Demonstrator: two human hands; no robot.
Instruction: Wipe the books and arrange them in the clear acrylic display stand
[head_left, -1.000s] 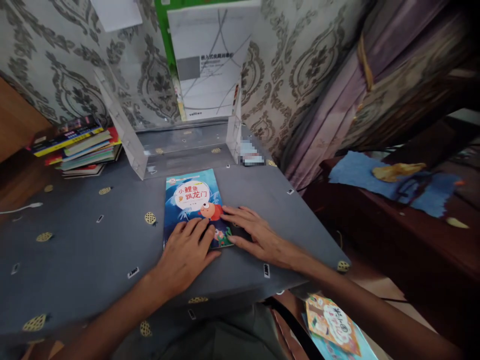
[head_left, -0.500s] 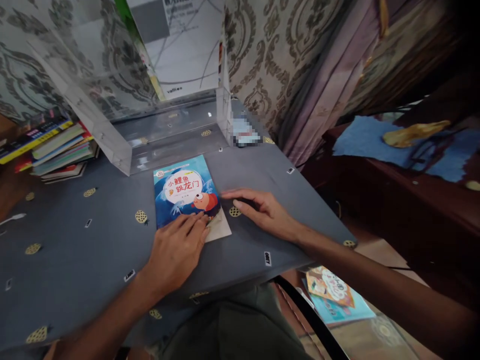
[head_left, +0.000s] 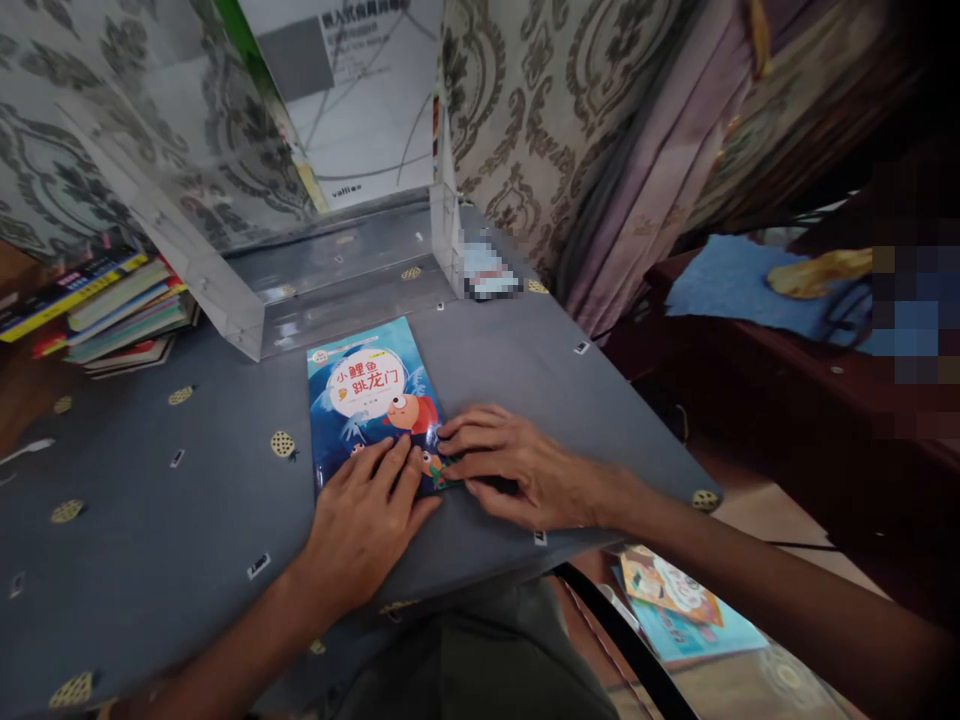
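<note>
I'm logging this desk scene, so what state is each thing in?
Fish book: closed, flat, front up.
Left hand: resting on the book, fingers extended.
Right hand: at the book's right edge, fingers bent.
Clear stand: upright.
White booklet: upright, front showing.
Book pile: stacked unevenly.
Blue cloth: spread out.

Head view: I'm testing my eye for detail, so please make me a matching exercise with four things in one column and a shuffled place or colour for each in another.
Things
1. Left hand
2. Right hand
3. Stack of books
4. Curtain

Places or colours
A. Pale purple
B. Fingers over the lower part of the blue book's cover
C. Left of the clear stand in the picture
D. Fingertips at the blue book's right edge

Pairs: 1-B, 2-D, 3-C, 4-A
</note>
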